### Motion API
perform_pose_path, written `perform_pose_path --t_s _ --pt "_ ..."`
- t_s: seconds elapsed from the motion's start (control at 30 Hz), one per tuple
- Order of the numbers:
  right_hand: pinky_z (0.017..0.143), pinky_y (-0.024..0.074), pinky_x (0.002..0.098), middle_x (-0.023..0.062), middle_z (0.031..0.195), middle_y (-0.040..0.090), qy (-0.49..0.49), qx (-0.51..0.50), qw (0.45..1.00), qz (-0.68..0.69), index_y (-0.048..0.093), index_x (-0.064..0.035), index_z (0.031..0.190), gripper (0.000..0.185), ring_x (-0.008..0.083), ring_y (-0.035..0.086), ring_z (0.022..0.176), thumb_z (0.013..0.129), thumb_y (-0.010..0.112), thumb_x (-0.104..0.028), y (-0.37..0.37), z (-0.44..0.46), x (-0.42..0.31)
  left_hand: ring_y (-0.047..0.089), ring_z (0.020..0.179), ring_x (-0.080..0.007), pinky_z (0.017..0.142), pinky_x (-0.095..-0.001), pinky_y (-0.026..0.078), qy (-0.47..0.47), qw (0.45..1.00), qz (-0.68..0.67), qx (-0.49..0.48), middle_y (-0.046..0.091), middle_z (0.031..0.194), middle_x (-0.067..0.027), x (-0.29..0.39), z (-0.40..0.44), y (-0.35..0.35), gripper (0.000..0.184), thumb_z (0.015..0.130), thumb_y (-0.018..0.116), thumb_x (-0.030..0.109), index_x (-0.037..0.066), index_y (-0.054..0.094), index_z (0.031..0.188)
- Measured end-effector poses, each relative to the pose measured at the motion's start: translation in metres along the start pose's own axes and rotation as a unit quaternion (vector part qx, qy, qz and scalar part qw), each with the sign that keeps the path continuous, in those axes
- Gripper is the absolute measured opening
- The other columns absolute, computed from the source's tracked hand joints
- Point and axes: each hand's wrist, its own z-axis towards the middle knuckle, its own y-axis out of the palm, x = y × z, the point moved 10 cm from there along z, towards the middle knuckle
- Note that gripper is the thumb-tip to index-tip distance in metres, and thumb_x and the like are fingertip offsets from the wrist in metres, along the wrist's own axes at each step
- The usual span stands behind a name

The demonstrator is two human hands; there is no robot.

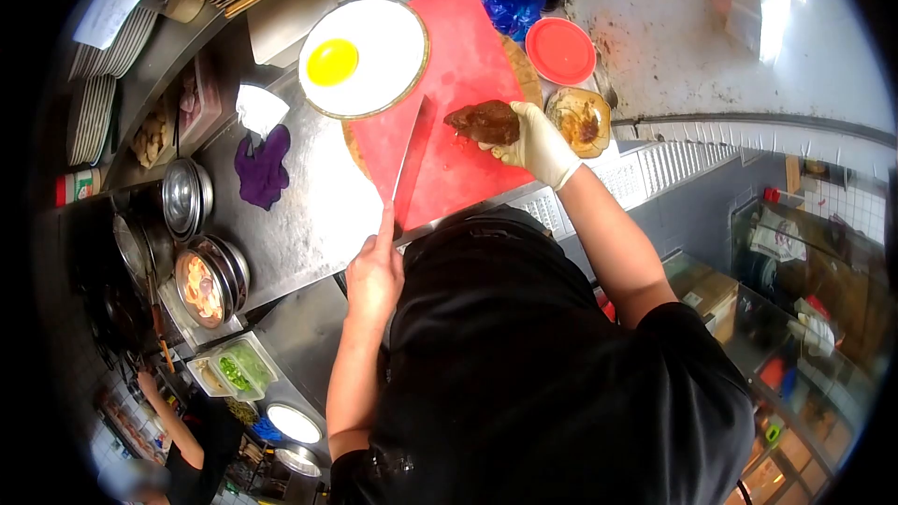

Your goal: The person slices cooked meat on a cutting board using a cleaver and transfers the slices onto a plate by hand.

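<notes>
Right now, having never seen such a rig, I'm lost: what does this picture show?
No robot here: a camera worn on a person's head looks forward and down, giving this one picture. The wearer's bare left hand holds a long metal knife. The pale-gloved right hand holds a dark brown lump, probably meat, over a flat red cutting board. A round white dish with a yellow centre sits partly over the board's edge, and a purple cloth lies on the metal counter.
</notes>
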Motion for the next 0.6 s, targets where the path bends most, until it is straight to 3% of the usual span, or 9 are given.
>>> perform_pose_path --t_s 0.17,0.27,0.37,0.47,0.57,0.6 --pt "0.090 0.0634 0.0424 0.0260 0.129 0.074 0.009 0.098 0.988 -0.117 0.054 -0.0019 0.150 0.066 0.0368 0.077 0.102 0.114 0.041 -0.055 -0.016 0.001 -0.014 0.073 0.081 -0.0421 0.076 -0.0522 0.059 -0.006 1.000 0.000 -0.008 0.074 0.094 -0.0216 0.000 0.000 0.002 0.079 0.095 0.065 -0.001 0.017 0.043 0.169" --pt "0.094 0.0633 0.0445 0.0250 0.134 0.072 0.000 0.093 0.992 -0.089 0.054 -0.0014 0.151 0.064 0.0355 0.076 0.105 0.113 0.049 -0.053 -0.017 0.003 -0.016 0.074 0.082 -0.0422 0.076 -0.0521 0.059 -0.010 1.000 0.004 -0.009 0.074 0.096 -0.0221 0.000 0.000 0.002 0.078 0.095 0.065 -0.001 0.017 0.044 0.168" --pt "0.101 0.0620 0.0435 0.0215 0.135 0.072 -0.027 0.098 0.991 -0.085 0.058 0.0002 0.148 0.061 0.0360 0.075 0.116 0.110 0.061 -0.047 -0.009 -0.006 -0.021 0.074 0.082 -0.0423 0.076 -0.0522 0.059 -0.013 1.000 0.006 -0.012 0.074 0.097 -0.0226 0.000 0.000 0.002 0.078 0.095 0.065 -0.001 0.017 0.044 0.168" --pt "0.101 0.0618 0.0413 0.0183 0.134 0.073 -0.047 0.049 0.997 -0.027 0.062 -0.0026 0.144 0.051 0.0319 0.075 0.117 0.109 0.066 -0.039 -0.010 0.002 -0.017 0.074 0.083 -0.0426 0.077 -0.0522 0.059 -0.015 1.000 0.003 -0.014 0.074 0.097 -0.0230 0.000 -0.001 0.002 0.079 0.095 0.065 -0.001 0.017 0.044 0.169" --pt "0.100 0.0614 0.0390 0.0153 0.131 0.074 -0.132 0.049 0.988 -0.059 0.064 -0.0025 0.138 0.043 0.0269 0.074 0.116 0.105 0.073 -0.028 -0.007 -0.004 -0.025 0.074 0.084 -0.0428 0.077 -0.0522 0.059 -0.016 1.000 0.000 -0.015 0.074 0.098 -0.0231 0.001 0.000 0.002 0.079 0.095 0.065 -0.002 0.017 0.043 0.169" --pt "0.100 0.0605 0.0392 0.0154 0.131 0.073 -0.216 0.069 0.965 -0.129 0.064 -0.0021 0.137 0.043 0.0275 0.073 0.117 0.102 0.077 -0.024 -0.006 -0.008 -0.035 0.074 0.084 -0.0429 0.078 -0.0522 0.059 -0.016 1.000 -0.003 -0.015 0.074 0.098 -0.0232 0.003 0.001 0.000 0.079 0.095 0.065 -0.002 0.017 0.043 0.169"
